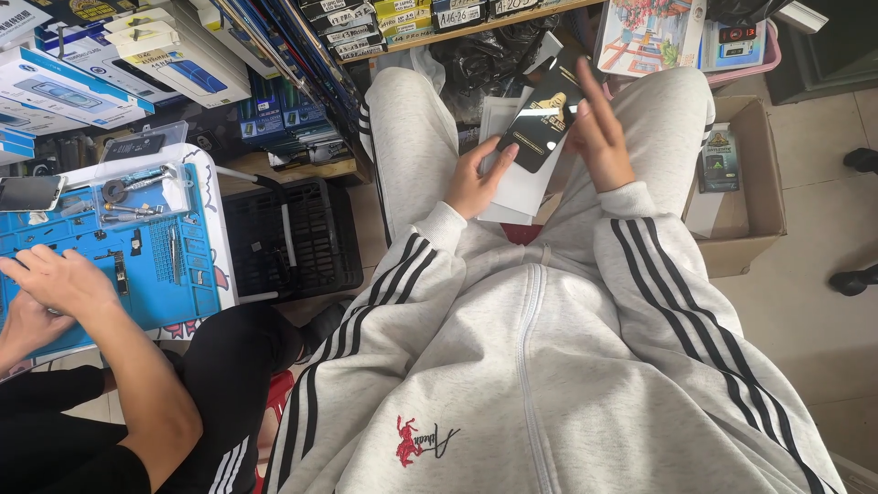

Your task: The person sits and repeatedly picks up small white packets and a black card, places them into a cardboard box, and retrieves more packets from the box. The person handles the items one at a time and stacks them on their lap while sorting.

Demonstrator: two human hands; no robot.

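In the upper middle of the frame the person sits with grey-trousered knees apart and both hands raised over the lap. The left hand pinches the lower corner of a black packet, thumb on its face and fingers behind; the packet is flat, glossy, with gold print, and tilts up toward the right. Under it the same hand carries some white sheets, which lie against the left thigh. The right hand is just beside the packet's right edge, fingers spread and pointing upward, holding nothing; whether its fingertips touch the packet I cannot tell.

To the right of the knees an open cardboard box stands on the tiled floor, with a small dark package inside. At the left edge of the frame another person's hands rest on a blue mat that covers a white surface; small tools and a clear tray lie on the mat. A black crate stands between that surface and the seated person's left leg. Stacked boxes fill the shelves along the top.
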